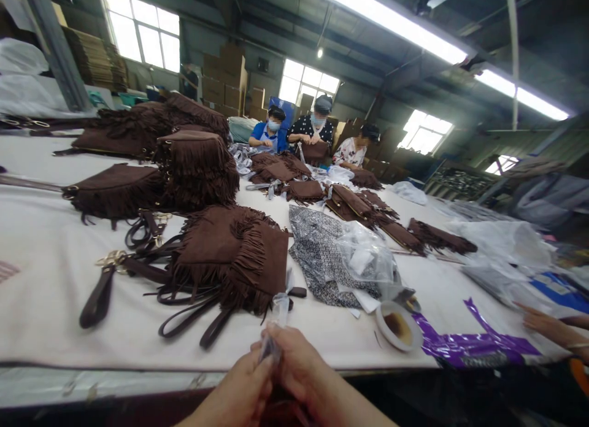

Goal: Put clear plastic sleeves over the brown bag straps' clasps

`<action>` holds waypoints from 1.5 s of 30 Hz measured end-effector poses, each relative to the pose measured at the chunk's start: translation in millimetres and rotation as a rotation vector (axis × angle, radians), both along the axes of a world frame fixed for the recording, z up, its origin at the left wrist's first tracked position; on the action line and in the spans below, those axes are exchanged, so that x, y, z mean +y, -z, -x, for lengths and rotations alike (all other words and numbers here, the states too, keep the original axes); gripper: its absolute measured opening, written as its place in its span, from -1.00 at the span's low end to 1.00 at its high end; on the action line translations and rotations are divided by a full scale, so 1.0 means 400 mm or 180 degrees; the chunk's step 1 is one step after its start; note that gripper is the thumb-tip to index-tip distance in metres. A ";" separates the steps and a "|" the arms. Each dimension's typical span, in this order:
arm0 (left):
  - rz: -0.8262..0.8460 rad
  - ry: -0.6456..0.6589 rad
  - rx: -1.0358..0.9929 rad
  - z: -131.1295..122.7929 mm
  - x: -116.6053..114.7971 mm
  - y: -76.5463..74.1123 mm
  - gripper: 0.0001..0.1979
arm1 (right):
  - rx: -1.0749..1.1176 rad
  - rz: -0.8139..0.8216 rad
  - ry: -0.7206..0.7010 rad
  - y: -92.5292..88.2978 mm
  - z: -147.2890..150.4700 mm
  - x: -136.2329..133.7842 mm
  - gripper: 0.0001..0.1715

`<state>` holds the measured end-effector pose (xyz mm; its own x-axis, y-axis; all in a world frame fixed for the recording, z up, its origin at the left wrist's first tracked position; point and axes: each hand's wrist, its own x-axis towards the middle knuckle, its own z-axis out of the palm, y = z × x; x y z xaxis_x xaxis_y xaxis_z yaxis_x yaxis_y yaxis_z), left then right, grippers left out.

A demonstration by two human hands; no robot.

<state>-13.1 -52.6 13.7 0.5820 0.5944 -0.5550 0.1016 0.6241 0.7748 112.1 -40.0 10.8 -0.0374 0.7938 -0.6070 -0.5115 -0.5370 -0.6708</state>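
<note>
At the near edge of the table, my left hand (248,378) and my right hand (299,359) are close together with fingers closed. Both grip a crumpled strip of clear plastic (279,309) that stretches up toward the bag in front. Whether anything is wrapped inside it I cannot make out. Just beyond lies a dark brown fringed suede bag (216,240), with brown wrist straps (99,295) and gold clasps spread to its left. Right of it, a black-and-white patterned cloth (315,255) lies partly under clear plastic.
Fringed brown bags (196,160) are stacked at the left; several more lie further back. A white roll of tape (399,326) and purple packaging (473,344) sit right. Another person's hand (547,326) reaches in there. Several people work across the table (41,335).
</note>
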 end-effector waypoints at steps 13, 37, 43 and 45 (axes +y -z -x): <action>-0.1042 0.0483 0.0832 0.047 0.001 -0.060 -0.52 | 0.0809 0.0173 0.1179 -0.022 0.022 0.163 -0.53; -0.1816 0.0230 0.0696 -0.002 0.051 0.024 -0.60 | 0.0974 0.0252 0.1215 0.032 -0.003 0.116 -0.41; -0.0843 -0.0051 0.0527 -0.004 0.056 0.021 -0.59 | 0.0397 0.0002 0.0338 0.019 -0.060 0.086 -0.54; -0.0645 -0.0079 0.0477 -0.008 0.056 0.025 -0.54 | -0.0664 -0.0418 0.0076 0.012 -0.096 0.044 -0.64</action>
